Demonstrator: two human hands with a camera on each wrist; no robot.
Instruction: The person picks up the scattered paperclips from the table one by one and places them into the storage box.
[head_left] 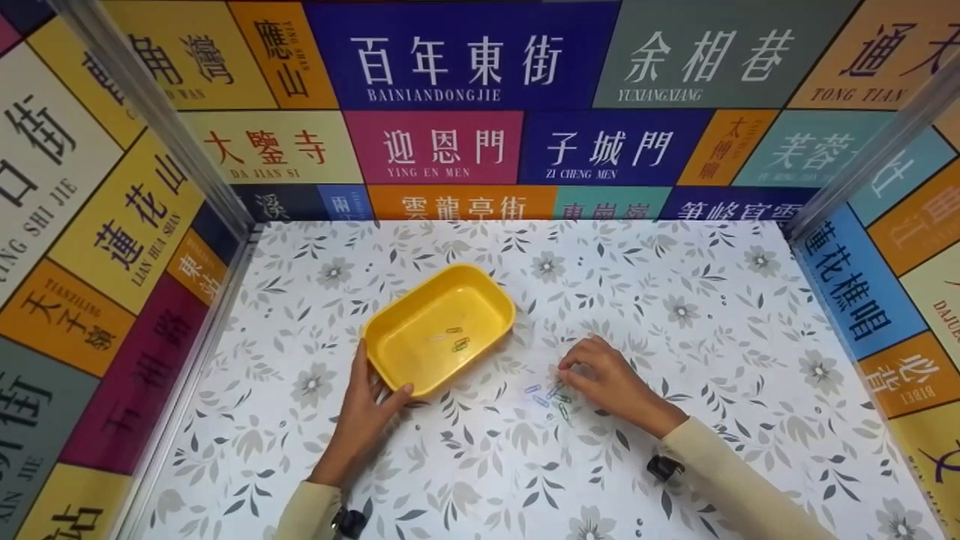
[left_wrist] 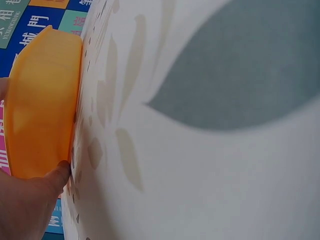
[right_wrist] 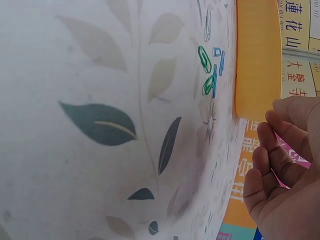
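A yellow plastic tray [head_left: 390, 373] stands at an angle on the table, with several small paper clips [head_left: 460, 345] on its floor. My left hand [head_left: 366, 420] holds the tray by its near left end, thumb at the front corner and fingers along the left side. The left wrist view shows the thumb [left_wrist: 61, 172] against the tray's outer wall [left_wrist: 42, 110]. Right of the tray, my right hand [head_left: 611, 382] hovers over loose green, blue and clear paper clips [right_wrist: 205, 60]. Its thumb and index finger meet at the tips [right_wrist: 272, 112]; I cannot tell whether they pinch a clip.
A white tablecloth [head_left: 667, 465] with grey leaves and flowers covers the table. Panels with coloured street-name blocks [head_left: 435, 146] rise at the back and both sides, with clear edge strips [head_left: 187, 150] at the corners. A dark wrist strap [head_left: 664, 469] sits on the right forearm.
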